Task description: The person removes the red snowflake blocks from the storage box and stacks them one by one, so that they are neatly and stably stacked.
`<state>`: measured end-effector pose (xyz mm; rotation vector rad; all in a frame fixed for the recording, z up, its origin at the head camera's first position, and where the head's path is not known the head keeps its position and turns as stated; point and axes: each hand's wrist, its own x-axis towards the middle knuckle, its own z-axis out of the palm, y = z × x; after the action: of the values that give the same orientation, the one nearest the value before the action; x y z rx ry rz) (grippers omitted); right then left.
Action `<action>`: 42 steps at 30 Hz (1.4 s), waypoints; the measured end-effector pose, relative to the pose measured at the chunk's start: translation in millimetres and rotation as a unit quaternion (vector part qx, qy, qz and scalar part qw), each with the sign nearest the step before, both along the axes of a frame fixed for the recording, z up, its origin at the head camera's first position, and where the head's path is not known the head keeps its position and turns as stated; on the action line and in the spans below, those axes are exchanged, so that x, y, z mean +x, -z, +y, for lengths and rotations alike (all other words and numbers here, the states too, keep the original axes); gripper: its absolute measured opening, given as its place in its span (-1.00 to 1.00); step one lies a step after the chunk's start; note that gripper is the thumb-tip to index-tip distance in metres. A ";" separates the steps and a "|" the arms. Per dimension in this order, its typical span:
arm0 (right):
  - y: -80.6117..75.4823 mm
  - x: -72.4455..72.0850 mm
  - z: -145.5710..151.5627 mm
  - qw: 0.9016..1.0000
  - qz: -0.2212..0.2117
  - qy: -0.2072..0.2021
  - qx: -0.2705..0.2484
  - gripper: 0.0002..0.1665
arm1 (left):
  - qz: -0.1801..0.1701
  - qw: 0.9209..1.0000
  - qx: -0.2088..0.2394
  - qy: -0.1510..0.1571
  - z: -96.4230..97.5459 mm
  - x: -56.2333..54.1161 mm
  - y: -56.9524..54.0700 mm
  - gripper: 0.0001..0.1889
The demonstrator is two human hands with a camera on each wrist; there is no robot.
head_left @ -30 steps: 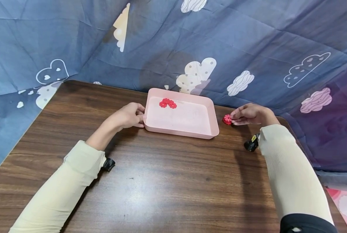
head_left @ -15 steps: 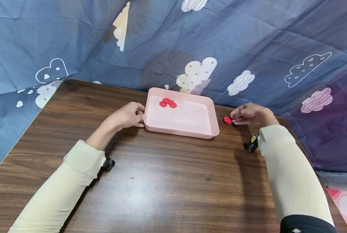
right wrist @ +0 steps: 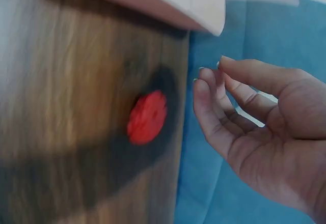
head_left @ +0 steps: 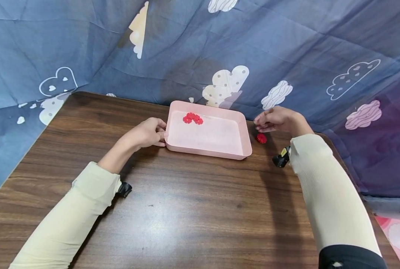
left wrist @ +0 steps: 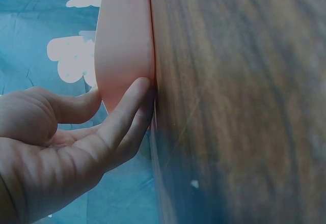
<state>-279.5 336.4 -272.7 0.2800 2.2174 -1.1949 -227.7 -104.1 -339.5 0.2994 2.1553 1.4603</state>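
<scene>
The left hand holds the left end of a shallow pink tray. In the left wrist view, its thumb is at the tray's rim and its fingers lie against the outer wall. Several red notched plastic discs overlap inside the tray at its back left. Right of the tray, a small stack of similar red discs sits on the table. Raised just behind that stack, the right hand has loosely bent fingers with nothing visible between them; the right wrist view shows a gap from fingertips to the discs.
A brown wood-grain table carries everything. Behind its far edge hangs a blue curtain with cloud prints. A black wrist device hangs under the right sleeve, and another black wrist device under the left.
The right hand has let go of the red discs at the right, lifting up and moving left and away from them. The left hand and the tray have stayed in place.
</scene>
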 end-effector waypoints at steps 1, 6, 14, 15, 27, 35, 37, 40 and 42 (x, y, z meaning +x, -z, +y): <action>-2.3 -2.8 -6.3 1.000 0.004 -0.004 0.001 -0.77 | 0.000 1.000 0.001 -0.001 -0.4 -0.1 0.2 -0.56; -11.4 -16.2 -40.5 0.999 0.018 -0.029 0.037 -0.74 | 0.001 1.000 -0.001 -0.003 -1.5 0.1 0.2 -0.56; -15.0 -31.0 -84.7 0.998 0.000 -0.052 0.024 -0.71 | -0.002 1.000 -0.005 0.003 -1.8 -1.8 0.5 -0.55; -13.2 -33.1 -89.8 0.999 -0.002 -0.053 0.015 -0.70 | -0.001 1.000 -0.006 0.002 -2.0 -2.1 0.3 -0.55; 19.4 -46.0 -146.4 0.998 -0.026 -0.045 -0.021 -0.59 | -0.006 1.000 -0.006 -0.010 0.3 -1.6 0.5 -0.55; 29.3 -44.8 -174.5 0.998 -0.004 -0.038 0.047 -0.68 | -0.008 1.000 -0.004 -0.009 0.2 -2.9 0.3 -0.56; 32.9 -44.4 -179.1 0.997 0.005 -0.041 0.064 -0.76 | -0.008 1.000 -0.002 -0.009 0.3 -3.3 1.0 -0.55; 36.0 -43.6 -184.6 0.994 0.024 -0.050 0.096 -0.81 | -0.007 1.000 0.003 -0.008 0.1 -3.6 2.2 -0.56; 37.0 -43.8 -188.0 0.991 0.033 -0.054 0.117 -0.72 | -0.006 1.000 0.007 -0.009 -0.3 -4.1 3.1 -0.56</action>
<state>-323.3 148.4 -309.7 0.2138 2.4008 -0.8996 -231.8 -104.4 -342.7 0.2767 2.1438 1.4844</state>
